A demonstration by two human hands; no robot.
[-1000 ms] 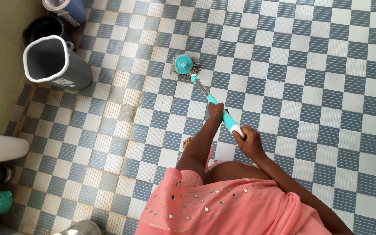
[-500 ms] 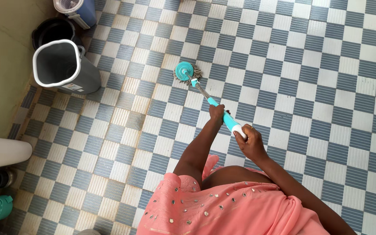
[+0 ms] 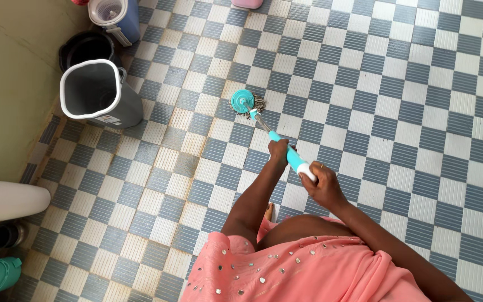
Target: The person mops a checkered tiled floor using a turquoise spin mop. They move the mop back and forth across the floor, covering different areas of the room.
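Mopping in progress, both hands on the mop (image 3: 264,124).
Left hand (image 3: 279,152) and right hand (image 3: 324,183) wrapped round its handle; head on checked floor (image 3: 398,112) beside grey bin (image 3: 99,92).

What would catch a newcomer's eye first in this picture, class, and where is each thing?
The blue and white checked floor fills nearly the whole view. In the middle, a teal mop rests on the tiles, its handle gripped by the left hand lower down and the right hand at the top end. At the left wall stands a grey bin, with a black bucket behind it.
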